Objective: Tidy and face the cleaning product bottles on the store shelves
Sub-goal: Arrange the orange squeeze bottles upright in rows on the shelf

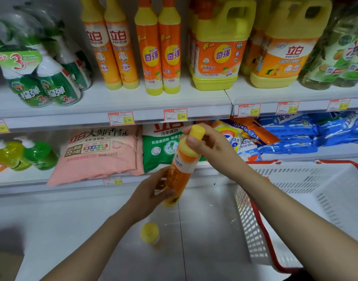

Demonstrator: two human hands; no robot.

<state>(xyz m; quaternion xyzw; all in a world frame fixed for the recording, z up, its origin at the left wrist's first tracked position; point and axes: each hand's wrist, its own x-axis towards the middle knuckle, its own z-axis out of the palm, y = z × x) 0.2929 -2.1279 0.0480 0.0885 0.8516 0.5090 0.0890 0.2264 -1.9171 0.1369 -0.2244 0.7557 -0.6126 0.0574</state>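
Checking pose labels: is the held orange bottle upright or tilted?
Tilted. The orange bottle leans, top toward upper right; left hand grips its lower body, right hand its yellow neck.

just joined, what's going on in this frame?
A person holds an orange bottle, tilted, in both hands in front of the store shelves. The left hand grips its lower body and the right hand holds the yellow cap end. Similar bottles stand on the upper shelf. Another yellow-capped bottle stands below, with a white basket at right.
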